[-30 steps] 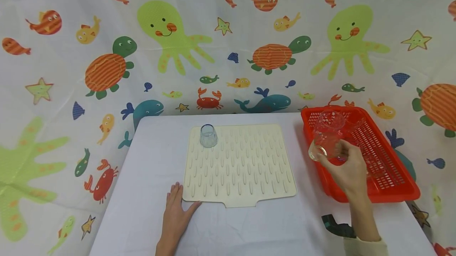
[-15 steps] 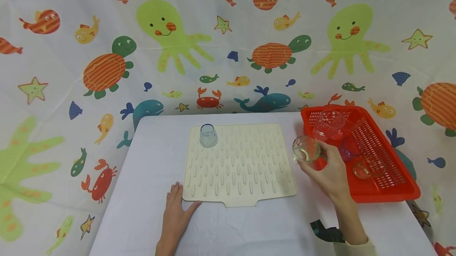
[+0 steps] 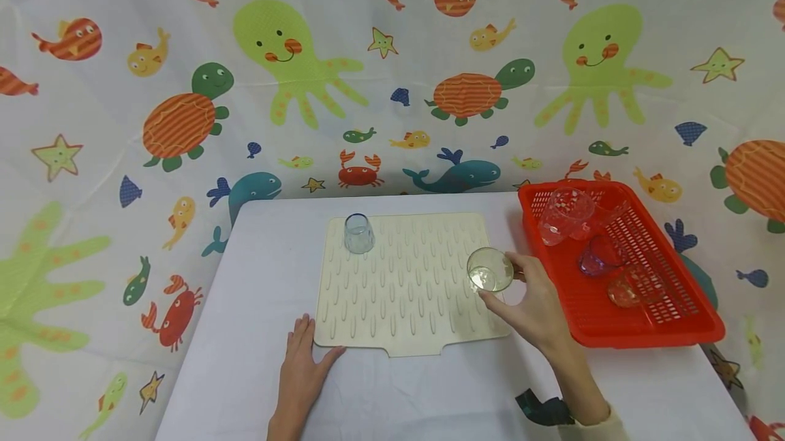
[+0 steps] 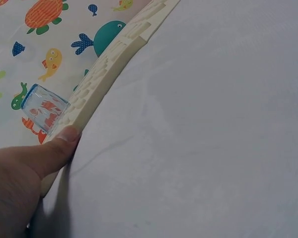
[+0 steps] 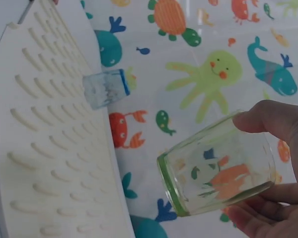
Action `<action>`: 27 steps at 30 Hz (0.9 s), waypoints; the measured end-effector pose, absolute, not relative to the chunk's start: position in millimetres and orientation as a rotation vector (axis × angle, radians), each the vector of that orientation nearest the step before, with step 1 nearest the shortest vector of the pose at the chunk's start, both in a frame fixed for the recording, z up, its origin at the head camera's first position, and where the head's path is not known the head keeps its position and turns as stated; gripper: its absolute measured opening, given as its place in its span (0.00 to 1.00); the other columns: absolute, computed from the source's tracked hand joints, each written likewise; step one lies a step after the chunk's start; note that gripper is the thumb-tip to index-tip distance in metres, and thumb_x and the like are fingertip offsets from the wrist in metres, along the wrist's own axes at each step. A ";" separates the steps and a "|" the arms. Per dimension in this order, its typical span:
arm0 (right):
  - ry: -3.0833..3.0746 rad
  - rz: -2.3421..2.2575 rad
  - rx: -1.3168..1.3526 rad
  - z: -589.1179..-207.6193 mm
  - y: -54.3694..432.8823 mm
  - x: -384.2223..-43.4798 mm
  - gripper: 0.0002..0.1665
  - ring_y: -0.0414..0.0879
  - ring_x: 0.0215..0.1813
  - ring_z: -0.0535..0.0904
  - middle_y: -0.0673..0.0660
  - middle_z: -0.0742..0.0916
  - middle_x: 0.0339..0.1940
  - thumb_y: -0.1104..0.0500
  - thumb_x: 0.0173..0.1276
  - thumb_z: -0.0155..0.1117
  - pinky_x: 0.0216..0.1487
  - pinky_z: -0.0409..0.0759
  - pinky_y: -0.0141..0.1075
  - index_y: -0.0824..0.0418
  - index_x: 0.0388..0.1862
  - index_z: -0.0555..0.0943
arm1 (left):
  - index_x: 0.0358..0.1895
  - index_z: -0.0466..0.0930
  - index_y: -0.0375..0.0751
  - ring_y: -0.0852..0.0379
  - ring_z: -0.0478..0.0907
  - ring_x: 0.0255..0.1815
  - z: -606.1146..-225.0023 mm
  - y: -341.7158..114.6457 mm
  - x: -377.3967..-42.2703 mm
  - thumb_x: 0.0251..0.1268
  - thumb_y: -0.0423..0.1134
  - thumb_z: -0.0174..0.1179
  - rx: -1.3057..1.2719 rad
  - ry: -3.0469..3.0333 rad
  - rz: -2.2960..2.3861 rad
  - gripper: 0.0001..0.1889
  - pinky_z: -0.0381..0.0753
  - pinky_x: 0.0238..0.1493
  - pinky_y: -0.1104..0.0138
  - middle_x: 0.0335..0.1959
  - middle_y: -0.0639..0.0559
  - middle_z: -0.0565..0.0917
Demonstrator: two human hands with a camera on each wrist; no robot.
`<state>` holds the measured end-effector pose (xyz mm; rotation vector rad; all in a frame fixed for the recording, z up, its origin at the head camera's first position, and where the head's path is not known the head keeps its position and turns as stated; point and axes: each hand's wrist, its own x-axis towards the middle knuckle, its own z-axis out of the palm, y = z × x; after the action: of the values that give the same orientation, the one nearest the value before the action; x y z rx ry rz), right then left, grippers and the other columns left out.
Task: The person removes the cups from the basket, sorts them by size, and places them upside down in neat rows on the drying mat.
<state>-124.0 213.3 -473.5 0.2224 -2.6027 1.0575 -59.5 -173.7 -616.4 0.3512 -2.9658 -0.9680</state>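
Note:
My right hand point(image 3: 532, 305) grips a clear glass with a green tint point(image 3: 490, 270) between thumb and fingers. It is over the right part of the cream ribbed drying mat point(image 3: 411, 318); in the right wrist view the glass point(image 5: 216, 171) has its green-edged base towards the mat, with my thumb and fingers near the other end. A light-blue glass point(image 3: 358, 234) stands upright at the mat's back left. My left hand point(image 3: 300, 376) lies flat with straight fingers at the mat's front left corner. In the left wrist view its thumb point(image 4: 64, 141) is on the mat's edge.
At the right stands a red plastic basket point(image 3: 613, 332) with several glasses in it: clear ones point(image 3: 567, 213) at the back, a purple one point(image 3: 599, 257) and an amber one point(image 3: 632, 287). A curtain printed with sea animals point(image 3: 392, 100) hangs behind the white table point(image 3: 270, 257).
My right hand has carried the green-tinted glass leftward out of the basket and over the mat's right side. My left hand has stayed in place.

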 end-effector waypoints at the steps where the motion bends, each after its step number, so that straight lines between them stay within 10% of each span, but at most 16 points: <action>1: -2.604 1.050 0.236 -474.0 211.0 -123.8 0.51 0.54 0.52 0.82 0.62 0.82 0.57 0.56 0.42 0.86 0.54 0.88 0.59 0.66 0.65 0.72 | 0.75 0.60 0.29 0.39 0.49 0.83 -616.3 -173.6 -59.5 0.55 0.61 0.71 0.350 -2.966 -0.969 0.53 0.49 0.85 0.47 0.80 0.36 0.56; 27: -2.626 1.168 0.623 -477.0 158.9 -114.6 0.46 0.46 0.52 0.81 0.52 0.83 0.56 0.55 0.46 0.84 0.54 0.89 0.45 0.61 0.64 0.74 | 0.75 0.60 0.29 0.36 0.51 0.82 -610.6 -171.6 -61.0 0.54 0.59 0.72 0.354 -2.988 -0.923 0.52 0.52 0.83 0.43 0.79 0.33 0.57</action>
<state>-114.6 158.9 -477.0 0.6233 -2.6260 1.1684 -61.0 -171.6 -610.6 0.3540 -2.9881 -0.9234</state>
